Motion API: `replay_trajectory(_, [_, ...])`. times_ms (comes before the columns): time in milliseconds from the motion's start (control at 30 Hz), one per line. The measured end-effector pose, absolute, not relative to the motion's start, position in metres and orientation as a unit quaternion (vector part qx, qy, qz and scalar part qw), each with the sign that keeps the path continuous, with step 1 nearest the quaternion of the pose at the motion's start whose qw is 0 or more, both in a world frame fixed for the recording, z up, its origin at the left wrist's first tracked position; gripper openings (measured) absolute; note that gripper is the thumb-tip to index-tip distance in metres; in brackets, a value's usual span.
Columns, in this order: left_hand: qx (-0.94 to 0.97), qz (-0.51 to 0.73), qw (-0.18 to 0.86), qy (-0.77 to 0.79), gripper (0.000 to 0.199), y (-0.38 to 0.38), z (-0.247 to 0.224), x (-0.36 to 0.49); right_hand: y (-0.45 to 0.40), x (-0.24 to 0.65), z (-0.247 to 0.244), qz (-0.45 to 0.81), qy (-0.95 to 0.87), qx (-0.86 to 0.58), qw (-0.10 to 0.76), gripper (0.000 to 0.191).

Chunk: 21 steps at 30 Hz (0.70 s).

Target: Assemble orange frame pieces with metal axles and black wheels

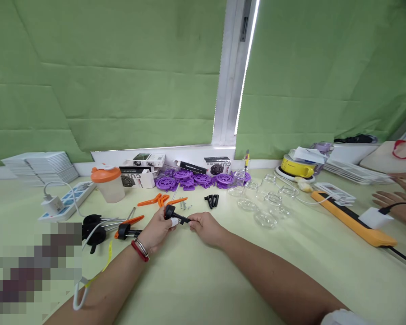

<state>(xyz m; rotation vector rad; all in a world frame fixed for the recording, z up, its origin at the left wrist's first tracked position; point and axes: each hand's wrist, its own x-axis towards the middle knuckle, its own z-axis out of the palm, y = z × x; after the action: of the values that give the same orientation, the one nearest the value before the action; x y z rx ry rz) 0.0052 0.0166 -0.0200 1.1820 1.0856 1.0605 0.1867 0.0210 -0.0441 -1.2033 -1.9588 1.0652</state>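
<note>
Between my two hands is a black plastic part (179, 218) with a round knob at one end and a narrow stem. My left hand (156, 231) is closed around the knob end, a white wrap on one finger. The thumb and fingers of my right hand (207, 228) pinch the stem's other end. Beyond them lie several small screws (183, 204), orange tools (150, 200) and short black pieces (212, 201). A similar black part (123, 231) rests left of my left wrist, near a pile of black pieces with metal rods (94, 231).
Purple plastic wheels (203, 179) and cup-holder boxes (137, 178) line the back. Clear plastic parts (266, 219) spread to the right, before an orange power strip (352, 221). An orange-lidded cup (107, 185) stands left. Another person's hands (397, 201) are at far right.
</note>
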Motion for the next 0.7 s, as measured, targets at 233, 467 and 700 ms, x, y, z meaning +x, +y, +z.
replay_trajectory(233, [0.512, 0.471, 0.560, 0.451, 0.020, 0.015, -0.019, 0.008, 0.021, 0.186, -0.049, 0.400, -0.747, -0.428, 0.313, 0.023])
replay_trajectory(467, [0.481, 0.593, 0.483, 0.427, 0.038, 0.015, -0.029, 0.009, 0.009, 0.176, -0.049, 0.456, -0.711, -0.422, 0.330, 0.025])
replay_trajectory(700, [0.519, 0.611, 0.411, 0.432, 0.036, 0.002, -0.018, 0.015, -0.003, 0.160, -0.045, 0.569, -0.631, -0.365, 0.380, 0.028])
